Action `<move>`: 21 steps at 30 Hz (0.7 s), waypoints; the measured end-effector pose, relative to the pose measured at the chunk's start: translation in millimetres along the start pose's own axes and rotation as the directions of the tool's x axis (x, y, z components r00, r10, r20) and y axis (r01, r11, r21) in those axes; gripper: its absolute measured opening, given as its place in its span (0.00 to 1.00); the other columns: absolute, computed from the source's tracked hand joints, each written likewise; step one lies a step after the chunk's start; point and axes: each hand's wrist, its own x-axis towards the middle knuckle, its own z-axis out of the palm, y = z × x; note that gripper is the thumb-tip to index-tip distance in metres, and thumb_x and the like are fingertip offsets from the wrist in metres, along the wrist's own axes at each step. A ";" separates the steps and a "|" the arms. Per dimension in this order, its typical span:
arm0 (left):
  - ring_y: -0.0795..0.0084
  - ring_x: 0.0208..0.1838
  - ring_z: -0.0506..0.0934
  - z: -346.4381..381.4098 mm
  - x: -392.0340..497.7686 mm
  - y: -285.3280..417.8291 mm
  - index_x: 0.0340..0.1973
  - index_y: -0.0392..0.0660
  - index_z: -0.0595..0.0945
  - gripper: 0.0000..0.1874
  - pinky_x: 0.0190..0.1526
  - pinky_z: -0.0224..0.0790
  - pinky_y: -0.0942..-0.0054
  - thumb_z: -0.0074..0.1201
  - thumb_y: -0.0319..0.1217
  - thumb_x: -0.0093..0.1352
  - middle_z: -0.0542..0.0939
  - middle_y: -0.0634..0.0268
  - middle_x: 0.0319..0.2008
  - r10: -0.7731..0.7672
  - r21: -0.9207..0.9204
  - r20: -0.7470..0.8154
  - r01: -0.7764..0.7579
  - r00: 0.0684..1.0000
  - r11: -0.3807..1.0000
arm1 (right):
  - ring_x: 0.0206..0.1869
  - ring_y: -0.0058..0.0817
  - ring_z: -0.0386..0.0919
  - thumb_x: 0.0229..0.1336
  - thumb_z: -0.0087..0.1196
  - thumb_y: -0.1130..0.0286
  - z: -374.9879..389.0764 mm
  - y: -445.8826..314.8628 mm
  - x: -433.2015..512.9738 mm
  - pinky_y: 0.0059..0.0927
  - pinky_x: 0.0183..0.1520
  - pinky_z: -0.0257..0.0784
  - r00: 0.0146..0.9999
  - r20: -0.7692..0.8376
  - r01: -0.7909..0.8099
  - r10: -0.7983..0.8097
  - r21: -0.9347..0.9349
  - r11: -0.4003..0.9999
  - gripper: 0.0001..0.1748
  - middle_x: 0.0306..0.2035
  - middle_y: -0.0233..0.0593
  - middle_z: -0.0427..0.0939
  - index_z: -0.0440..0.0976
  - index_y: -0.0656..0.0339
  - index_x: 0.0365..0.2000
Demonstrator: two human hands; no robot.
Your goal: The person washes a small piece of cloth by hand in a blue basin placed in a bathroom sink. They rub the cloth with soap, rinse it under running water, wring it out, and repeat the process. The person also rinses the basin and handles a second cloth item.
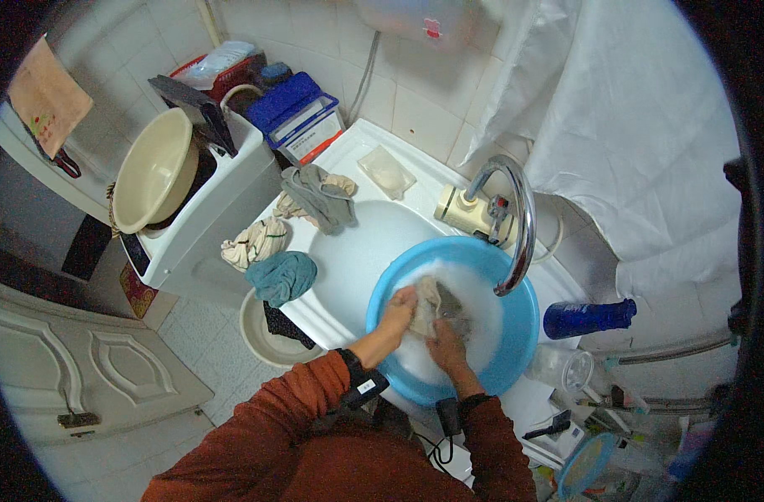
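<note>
A light blue plastic basin sits over the white washbasin, with foamy water inside. Within it, my left hand grips the left side of a wet beige and grey cloth. My right hand has hold of the same cloth from its lower edge. Part of the cloth lies in the suds and is hidden. Above the basin's right side curves a chrome faucet spout, joined to a cream faucet body.
Left on the washbasin's rim lie a teal cloth, a striped cloth and a grey cloth. A soap dish stands behind. A blue bottle is at right. A washing machine holds a cream basin.
</note>
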 end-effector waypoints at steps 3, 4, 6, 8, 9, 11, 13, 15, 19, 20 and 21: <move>0.73 0.43 0.73 1.8 3.5 -2.5 0.49 0.46 0.75 0.19 0.46 0.67 0.72 0.41 0.44 0.71 0.78 0.68 0.40 -0.051 0.325 0.293 -0.050 0.955 0.944 | 0.30 0.34 0.74 0.55 0.53 0.61 -18.4 -10.9 5.2 0.35 0.36 0.70 0.926 0.378 -0.043 -0.013 0.139 0.989 0.16 0.28 0.42 0.76 0.73 0.64 0.36; 0.72 0.44 0.73 1.8 5.1 -2.5 0.49 0.46 0.75 0.20 0.47 0.67 0.73 0.40 0.45 0.72 0.78 0.68 0.40 -0.096 0.420 0.359 -0.069 0.928 0.905 | 0.30 0.32 0.74 0.54 0.54 0.61 -31.7 -14.8 12.9 0.35 0.36 0.70 0.882 0.469 -0.171 0.036 0.247 0.954 0.16 0.28 0.41 0.76 0.73 0.64 0.36; 0.70 0.45 0.74 2.3 7.2 -0.7 0.50 0.46 0.75 0.28 0.46 0.67 0.72 0.34 0.55 0.70 0.78 0.67 0.42 -0.215 0.438 0.416 0.012 0.884 0.899 | 0.32 0.31 0.74 0.51 0.57 0.61 -66.6 -21.8 27.5 0.35 0.37 0.69 0.792 0.588 -0.465 0.165 0.405 0.787 0.16 0.28 0.40 0.76 0.74 0.63 0.34; 0.69 0.44 0.75 3.6 7.5 4.4 0.51 0.48 0.74 0.32 0.44 0.68 0.72 0.31 0.60 0.69 0.78 0.65 0.42 -0.516 0.523 0.346 0.295 0.784 0.800 | 0.31 0.28 0.73 0.51 0.57 0.61 -93.9 -32.8 40.9 0.33 0.36 0.69 0.799 0.538 -0.569 0.269 0.532 0.627 0.15 0.27 0.39 0.75 0.74 0.64 0.33; 0.68 0.41 0.76 3.8 5.4 7.1 0.54 0.50 0.72 0.36 0.42 0.69 0.68 0.27 0.64 0.67 0.78 0.63 0.41 -0.543 0.552 0.374 0.290 0.752 0.782 | 0.29 0.26 0.72 0.52 0.56 0.61 -104.8 -36.4 48.7 0.31 0.34 0.69 0.846 0.439 -0.526 0.304 0.595 0.608 0.15 0.26 0.37 0.75 0.74 0.64 0.32; 0.61 0.44 0.76 7.9 -1.3 11.5 0.53 0.44 0.72 0.40 0.47 0.68 0.61 0.24 0.65 0.66 0.77 0.56 0.44 -0.513 0.531 0.354 0.283 0.782 0.798 | 0.30 0.25 0.73 0.56 0.52 0.68 -117.5 -45.0 58.6 0.31 0.31 0.69 0.878 0.249 -0.474 0.410 0.577 0.665 0.11 0.29 0.35 0.76 0.74 0.65 0.36; 0.59 0.46 0.77 10.4 -8.2 16.6 0.54 0.43 0.70 0.40 0.50 0.67 0.56 0.25 0.65 0.66 0.75 0.54 0.47 -0.505 0.428 0.390 0.334 0.770 0.840 | 0.30 0.28 0.73 0.55 0.52 0.69 -118.3 -56.2 55.0 0.32 0.32 0.68 0.958 0.031 -0.268 0.286 0.454 0.850 0.10 0.30 0.38 0.77 0.74 0.63 0.36; 0.61 0.46 0.77 11.8 -12.8 21.0 0.58 0.46 0.65 0.40 0.50 0.68 0.55 0.29 0.65 0.65 0.72 0.56 0.51 -0.518 0.245 0.506 0.461 0.689 0.853 | 0.30 0.36 0.74 0.52 0.53 0.71 -115.1 -64.4 42.2 0.34 0.34 0.69 0.997 0.010 -0.082 0.082 0.179 0.980 0.09 0.31 0.43 0.76 0.75 0.61 0.35; 0.69 0.38 0.77 12.8 -11.8 29.2 0.52 0.46 0.66 0.30 0.38 0.75 0.69 0.46 0.56 0.65 0.73 0.61 0.45 -0.456 0.247 0.544 0.385 0.705 0.889 | 0.31 0.37 0.75 0.48 0.54 0.75 -110.0 -66.4 18.8 0.34 0.36 0.71 0.954 0.022 0.295 -0.298 0.091 0.951 0.06 0.30 0.43 0.76 0.74 0.62 0.30; 0.71 0.37 0.77 12.9 -10.5 30.8 0.50 0.45 0.67 0.28 0.35 0.75 0.72 0.49 0.53 0.65 0.74 0.62 0.44 -0.451 0.293 0.531 0.344 0.718 0.892 | 0.31 0.37 0.75 0.47 0.53 0.76 -110.7 -63.9 16.3 0.34 0.36 0.71 0.963 0.018 0.266 -0.270 0.124 0.956 0.05 0.30 0.43 0.76 0.74 0.63 0.29; 0.73 0.34 0.76 14.6 -9.4 31.1 0.47 0.44 0.69 0.26 0.30 0.74 0.75 0.53 0.50 0.64 0.74 0.63 0.39 -0.449 0.297 0.543 0.338 0.710 0.893 | 0.31 0.37 0.75 0.46 0.53 0.78 -111.8 -60.9 15.1 0.34 0.35 0.72 0.968 0.026 0.243 -0.250 0.158 0.957 0.05 0.30 0.43 0.76 0.74 0.63 0.28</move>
